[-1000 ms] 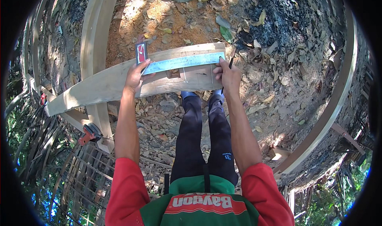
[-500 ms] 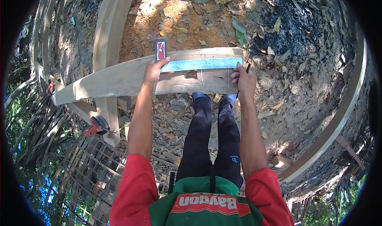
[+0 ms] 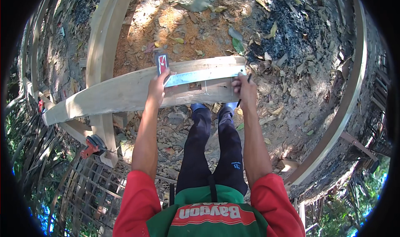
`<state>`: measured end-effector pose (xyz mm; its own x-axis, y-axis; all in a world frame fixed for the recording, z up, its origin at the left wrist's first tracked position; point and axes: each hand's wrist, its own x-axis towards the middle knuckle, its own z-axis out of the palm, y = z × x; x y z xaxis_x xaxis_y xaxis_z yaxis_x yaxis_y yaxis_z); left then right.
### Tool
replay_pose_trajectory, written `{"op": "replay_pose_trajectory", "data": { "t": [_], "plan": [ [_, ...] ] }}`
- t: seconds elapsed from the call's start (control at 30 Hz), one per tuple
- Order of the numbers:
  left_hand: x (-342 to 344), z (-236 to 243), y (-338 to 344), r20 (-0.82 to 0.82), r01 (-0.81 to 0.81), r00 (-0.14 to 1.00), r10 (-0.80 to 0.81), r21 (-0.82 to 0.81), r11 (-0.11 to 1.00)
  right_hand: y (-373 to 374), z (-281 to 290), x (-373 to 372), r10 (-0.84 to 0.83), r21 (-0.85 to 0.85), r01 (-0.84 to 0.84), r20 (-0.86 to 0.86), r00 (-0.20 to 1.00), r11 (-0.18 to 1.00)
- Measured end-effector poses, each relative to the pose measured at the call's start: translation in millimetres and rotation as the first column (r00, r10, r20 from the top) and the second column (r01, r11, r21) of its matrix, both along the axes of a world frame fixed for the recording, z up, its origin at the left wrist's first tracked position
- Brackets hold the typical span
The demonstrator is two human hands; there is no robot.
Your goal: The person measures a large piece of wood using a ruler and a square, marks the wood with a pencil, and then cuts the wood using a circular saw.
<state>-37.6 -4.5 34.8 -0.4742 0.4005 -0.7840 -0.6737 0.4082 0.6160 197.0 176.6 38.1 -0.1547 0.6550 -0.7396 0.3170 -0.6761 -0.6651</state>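
A long wooden board (image 3: 112,95) lies across in front of me, with a cut-out hole (image 3: 195,86) and thin pencil lines near its right end. On it rests a try square, its metal blade (image 3: 200,75) running along the board and its dark stock (image 3: 161,61) sticking past the far edge. My left hand (image 3: 156,88) is closed round the stock where it meets the blade. At the blade's right end is my right hand (image 3: 246,89), fingers bent, a dark pencil (image 3: 249,78) held between them. Its fingertips touch the blade's end and the board.
A thick timber beam (image 3: 102,41) passes under the board at left. A red and black power tool (image 3: 92,146) sits on its near end. Another long plank (image 3: 333,132) curves along the right. Dry leaves, sawdust (image 3: 166,28) and dark ash (image 3: 291,28) cover the ground.
The view has shifted, so the board and both hands appear slightly lower and to the left. The blade now reflects more light. Both hands keep their hold.
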Motion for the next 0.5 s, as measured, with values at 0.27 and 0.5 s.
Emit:
{"op": "replay_pose_trajectory", "data": {
  "t": [0.27,0.5],
  "plan": [
    [110.7,56.6,-19.6,0.261,-0.256,0.946,0.191,0.244,0.935,-106.1,78.9,-46.3,0.333,-0.022,-0.343,-0.191,0.923,0.939],
    [105.9,121.4,-18.4,-0.053,0.501,0.864,-0.501,-0.007,0.865,-80.5,78.9,-28.2,0.280,-0.058,-0.290,-0.139,0.950,0.955]
  ]
}}
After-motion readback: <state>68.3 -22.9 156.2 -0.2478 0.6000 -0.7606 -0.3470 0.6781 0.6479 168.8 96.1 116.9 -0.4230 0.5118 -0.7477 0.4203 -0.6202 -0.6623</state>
